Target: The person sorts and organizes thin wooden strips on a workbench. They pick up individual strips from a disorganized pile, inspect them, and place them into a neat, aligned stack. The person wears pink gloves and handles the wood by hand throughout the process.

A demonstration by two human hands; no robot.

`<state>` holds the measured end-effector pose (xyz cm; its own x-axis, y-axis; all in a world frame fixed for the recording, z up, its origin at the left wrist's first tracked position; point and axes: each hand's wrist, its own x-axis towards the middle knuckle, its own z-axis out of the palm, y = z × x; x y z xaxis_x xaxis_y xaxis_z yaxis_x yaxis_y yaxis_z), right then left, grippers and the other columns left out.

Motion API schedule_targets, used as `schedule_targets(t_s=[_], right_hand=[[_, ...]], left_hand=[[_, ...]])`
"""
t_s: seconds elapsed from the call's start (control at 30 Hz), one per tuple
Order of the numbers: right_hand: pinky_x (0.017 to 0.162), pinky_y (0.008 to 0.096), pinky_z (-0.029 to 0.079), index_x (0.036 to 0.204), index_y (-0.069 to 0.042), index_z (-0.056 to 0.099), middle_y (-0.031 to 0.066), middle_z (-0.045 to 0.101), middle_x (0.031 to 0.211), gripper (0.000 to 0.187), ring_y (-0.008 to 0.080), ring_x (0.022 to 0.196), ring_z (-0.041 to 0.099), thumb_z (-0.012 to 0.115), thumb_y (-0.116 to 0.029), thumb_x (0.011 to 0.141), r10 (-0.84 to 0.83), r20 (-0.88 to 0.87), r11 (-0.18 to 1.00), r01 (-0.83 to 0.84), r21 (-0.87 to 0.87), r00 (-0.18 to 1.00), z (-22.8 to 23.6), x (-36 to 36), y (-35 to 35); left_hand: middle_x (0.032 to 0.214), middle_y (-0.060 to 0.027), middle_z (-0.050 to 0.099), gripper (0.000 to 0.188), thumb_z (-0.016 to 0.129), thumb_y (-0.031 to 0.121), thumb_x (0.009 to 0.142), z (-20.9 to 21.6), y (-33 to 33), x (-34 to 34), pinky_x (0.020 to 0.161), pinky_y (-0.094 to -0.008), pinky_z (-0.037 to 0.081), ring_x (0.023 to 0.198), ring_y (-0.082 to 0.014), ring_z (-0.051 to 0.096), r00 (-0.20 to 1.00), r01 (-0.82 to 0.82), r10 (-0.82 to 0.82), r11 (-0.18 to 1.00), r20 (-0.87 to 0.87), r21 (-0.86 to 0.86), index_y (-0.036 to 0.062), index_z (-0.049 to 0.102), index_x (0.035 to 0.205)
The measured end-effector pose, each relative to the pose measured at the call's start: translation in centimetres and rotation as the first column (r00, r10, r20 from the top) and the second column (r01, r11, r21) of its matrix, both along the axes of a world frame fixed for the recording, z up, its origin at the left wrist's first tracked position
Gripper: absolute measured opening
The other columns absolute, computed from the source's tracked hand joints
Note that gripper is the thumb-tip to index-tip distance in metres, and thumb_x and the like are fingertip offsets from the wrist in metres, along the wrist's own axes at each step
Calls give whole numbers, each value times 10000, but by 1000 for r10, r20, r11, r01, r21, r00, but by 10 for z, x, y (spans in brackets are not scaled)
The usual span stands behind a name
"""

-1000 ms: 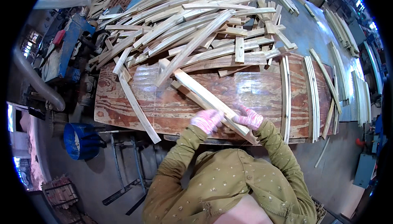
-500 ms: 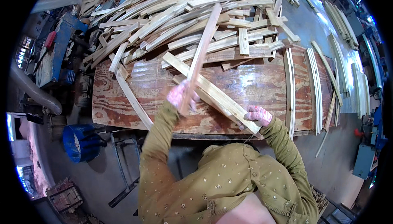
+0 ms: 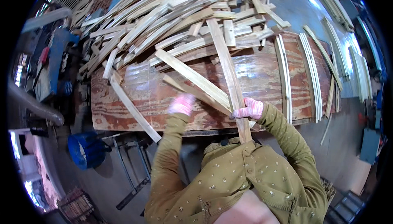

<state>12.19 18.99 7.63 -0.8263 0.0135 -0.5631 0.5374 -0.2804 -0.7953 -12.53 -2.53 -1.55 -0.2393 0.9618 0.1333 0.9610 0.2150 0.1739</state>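
Note:
My right hand (image 3: 249, 108), in a pink and white glove, is closed around a long brownish wooden strip (image 3: 227, 62). That strip runs from the pile down to the front of my shirt. Beneath it a paler strip (image 3: 190, 75) slants across the table, its near end by the same hand. A third, darker strip (image 3: 196, 94) lies alongside the pale one; whether my right hand also grips these two, I cannot tell. Over the table's front part, my left hand (image 3: 181, 104), gloved alike, is apart from the strips and smeared by motion, hiding its fingers.
A large heap of wooden strips (image 3: 163, 19) covers the far part of the worn wooden table (image 3: 135, 80). One strip (image 3: 134, 109) overhangs the front edge at left. Sorted strips (image 3: 310, 76) lie at right. A blue bucket (image 3: 84, 152) stands on the floor at left.
The brownish strip has passed from my left hand to my right and now lies across the paler one. My left hand has come away from it. The view has shifted slightly.

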Motion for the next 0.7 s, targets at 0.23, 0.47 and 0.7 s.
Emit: schedule_targets(t_s=[0.23,0.47,0.7], right_hand=[[831,303,507,1128,11,599,73,681,955,428,147,901,634,741,-233,806,-342,-199,939,343,-30,918,65,33,23],[805,280,507,1205,10,559,70,653,1023,501,145,884,619,751,-215,800,-707,-280,704,684,-191,649,54,111,69],[845,321,508,1300,-18,486,79,646,1052,594,158,937,612,750,-186,795,-735,-302,462,774,434,607,-4,229,86]], left_hand=[[1475,-198,333,1186,793,538,611,51,123,-120,1091,-579,219,1380,-348,292,881,-434,338,856,-329,-280,68,152,1491],[1087,-178,611,785,737,322,710,4,123,-127,799,-461,510,971,-345,616,921,-319,230,908,-314,-273,72,364,1355],[904,-83,658,436,666,220,790,40,2,-32,697,-326,510,762,-172,600,436,11,369,910,821,-415,-3,560,1148]])
